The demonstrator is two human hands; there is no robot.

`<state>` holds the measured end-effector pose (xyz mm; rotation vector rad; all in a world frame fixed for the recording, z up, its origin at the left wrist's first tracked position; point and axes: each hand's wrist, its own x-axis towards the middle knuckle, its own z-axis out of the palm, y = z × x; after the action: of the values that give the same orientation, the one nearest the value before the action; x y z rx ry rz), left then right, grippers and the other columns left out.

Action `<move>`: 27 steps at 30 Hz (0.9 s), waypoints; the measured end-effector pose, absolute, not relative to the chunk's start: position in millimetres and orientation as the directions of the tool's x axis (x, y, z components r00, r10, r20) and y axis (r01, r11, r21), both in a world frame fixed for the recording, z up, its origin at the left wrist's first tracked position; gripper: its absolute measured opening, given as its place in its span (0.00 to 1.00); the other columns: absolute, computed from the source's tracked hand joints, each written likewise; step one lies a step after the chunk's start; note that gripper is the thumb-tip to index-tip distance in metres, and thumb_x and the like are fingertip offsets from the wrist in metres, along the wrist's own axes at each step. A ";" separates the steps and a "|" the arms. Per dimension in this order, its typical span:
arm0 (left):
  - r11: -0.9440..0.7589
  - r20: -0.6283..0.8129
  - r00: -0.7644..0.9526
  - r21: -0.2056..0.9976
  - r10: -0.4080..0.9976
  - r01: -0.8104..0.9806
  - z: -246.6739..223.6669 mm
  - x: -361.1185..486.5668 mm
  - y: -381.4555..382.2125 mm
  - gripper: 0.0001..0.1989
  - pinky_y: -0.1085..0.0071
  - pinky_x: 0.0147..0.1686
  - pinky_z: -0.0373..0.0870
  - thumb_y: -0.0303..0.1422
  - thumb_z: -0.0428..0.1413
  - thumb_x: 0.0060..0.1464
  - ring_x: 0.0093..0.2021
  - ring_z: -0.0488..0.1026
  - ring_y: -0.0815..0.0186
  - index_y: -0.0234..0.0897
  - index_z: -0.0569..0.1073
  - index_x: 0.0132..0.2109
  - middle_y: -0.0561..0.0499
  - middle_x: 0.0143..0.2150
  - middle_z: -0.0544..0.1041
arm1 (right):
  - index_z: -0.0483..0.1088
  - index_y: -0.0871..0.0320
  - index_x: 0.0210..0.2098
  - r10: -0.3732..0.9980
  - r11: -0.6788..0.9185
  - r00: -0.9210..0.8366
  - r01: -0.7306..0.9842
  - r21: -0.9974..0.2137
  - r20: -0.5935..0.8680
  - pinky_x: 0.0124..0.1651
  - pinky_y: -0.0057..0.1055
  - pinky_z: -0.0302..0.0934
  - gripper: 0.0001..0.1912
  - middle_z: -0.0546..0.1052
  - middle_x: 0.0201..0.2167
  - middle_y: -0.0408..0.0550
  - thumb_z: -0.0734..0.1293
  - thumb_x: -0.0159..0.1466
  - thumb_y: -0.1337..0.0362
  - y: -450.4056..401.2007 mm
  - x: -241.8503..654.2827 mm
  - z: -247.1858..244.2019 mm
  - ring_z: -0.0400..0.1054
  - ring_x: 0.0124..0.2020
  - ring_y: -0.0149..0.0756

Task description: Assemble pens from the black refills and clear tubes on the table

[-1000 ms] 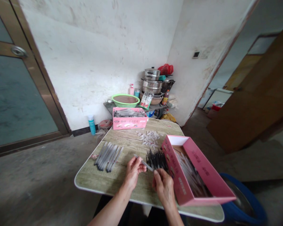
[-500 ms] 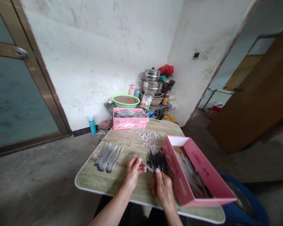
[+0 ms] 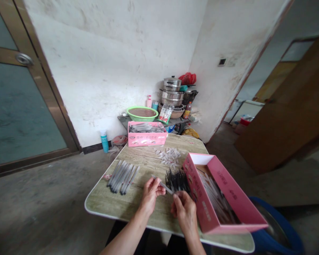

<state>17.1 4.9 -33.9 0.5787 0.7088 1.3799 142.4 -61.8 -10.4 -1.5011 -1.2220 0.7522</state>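
Note:
My left hand [image 3: 150, 191] pinches a slim translucent grey tube [image 3: 163, 185], which slants down to the right. At the tube's lower end, the fingers of my right hand [image 3: 185, 209] are closed; whether a small black part is also between them I cannot tell. Just beyond that hand lies a pile of thin black pointed pieces [image 3: 177, 181]. A row of similar tubes with black ends [image 3: 123, 177] lies to the left of my left hand. Farther back on the table are scattered short whitish pieces [image 3: 168, 156].
An open pink box [image 3: 204, 202] with loose translucent tubes stands at the table's right edge. Another pink box [image 3: 147, 139], full of grey tubes, stands at the far edge of the table [image 3: 103, 203]. Behind it are a green basin [image 3: 142, 118] and stacked pots [image 3: 172, 95].
My right hand's fingers have shifted slightly, with the thumb drawn lower and the index finger now showing at the tube's end. My left hand and the tube have hardly moved.

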 end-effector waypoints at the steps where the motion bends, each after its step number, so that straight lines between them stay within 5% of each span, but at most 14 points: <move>1: 0.115 -0.106 0.054 0.737 0.993 -0.666 -33.8 17.2 4.7 0.17 0.74 0.23 0.72 0.40 0.64 0.45 0.23 0.73 0.70 0.32 0.70 0.36 0.52 0.26 0.75 | 0.66 0.57 0.28 0.948 0.033 0.290 0.323 -0.946 0.132 0.16 0.23 0.53 0.19 0.69 0.13 0.40 0.61 0.64 0.48 -61.1 142.9 -11.0 0.62 0.13 0.30; 5: 0.115 -0.107 0.053 0.739 0.993 -0.664 -33.6 17.2 4.3 0.18 0.74 0.23 0.72 0.41 0.65 0.44 0.22 0.73 0.69 0.32 0.71 0.36 0.51 0.26 0.75 | 0.61 0.56 0.19 0.950 -0.036 0.305 0.311 -0.950 0.064 0.14 0.24 0.50 0.26 0.65 0.09 0.41 0.56 0.65 0.46 -59.9 142.6 -10.4 0.59 0.10 0.30; 19: 0.105 -0.090 0.057 0.750 0.994 -0.653 -36.0 18.2 5.7 0.18 0.73 0.23 0.71 0.42 0.63 0.45 0.22 0.72 0.69 0.32 0.70 0.35 0.51 0.25 0.74 | 0.62 0.56 0.19 0.959 -0.047 0.284 0.201 -0.979 0.012 0.12 0.24 0.47 0.27 0.64 0.07 0.39 0.60 0.60 0.41 -62.1 134.3 -4.2 0.56 0.08 0.28; 23: 0.112 -0.096 0.060 0.758 0.994 -0.642 -33.6 18.8 5.4 0.18 0.73 0.23 0.71 0.42 0.63 0.46 0.22 0.72 0.69 0.32 0.70 0.35 0.51 0.25 0.74 | 0.64 0.58 0.19 0.945 -0.154 0.305 0.107 -0.982 -0.115 0.10 0.24 0.44 0.30 0.63 0.06 0.40 0.54 0.62 0.39 -61.1 134.8 -9.3 0.54 0.06 0.28; 27: 0.095 -0.063 0.073 0.777 0.995 -0.622 -33.7 19.4 2.4 0.17 0.73 0.23 0.70 0.43 0.62 0.47 0.22 0.72 0.69 0.32 0.71 0.34 0.51 0.24 0.74 | 0.63 0.57 0.20 0.962 -0.067 0.271 0.153 -0.986 -0.024 0.12 0.23 0.45 0.26 0.65 0.10 0.40 0.59 0.61 0.42 -60.9 136.5 -12.2 0.56 0.09 0.27</move>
<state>19.4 2.4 -33.7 0.6688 0.7084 1.3610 136.5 -60.9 -12.2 -1.4765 -1.0953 0.9570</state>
